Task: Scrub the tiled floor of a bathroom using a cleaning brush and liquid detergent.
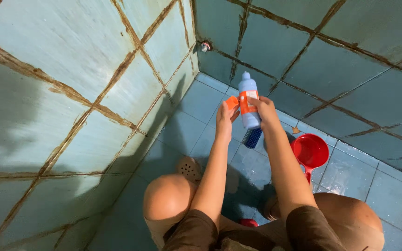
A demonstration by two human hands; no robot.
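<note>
Bottle (248, 100), pale blue with orange label, is held upright above the floor tiles (196, 100), right hand (265, 111) wrapped around its body. Left hand (224, 118) pinches the orange cap (231, 102) just beside it. Blue brush (252, 137) lies below, red dipper (310, 152) near. Stained blue wall tiles (47, 69) meet behind.

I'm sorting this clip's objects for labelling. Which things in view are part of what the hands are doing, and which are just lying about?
In hand:
- light blue bottle, upright, held by the right hand
- orange cap, held by the left hand

Lying about:
- blue brush on the floor under the bottle
- red dipper on the floor tiles
- beige perforated shoe
</note>
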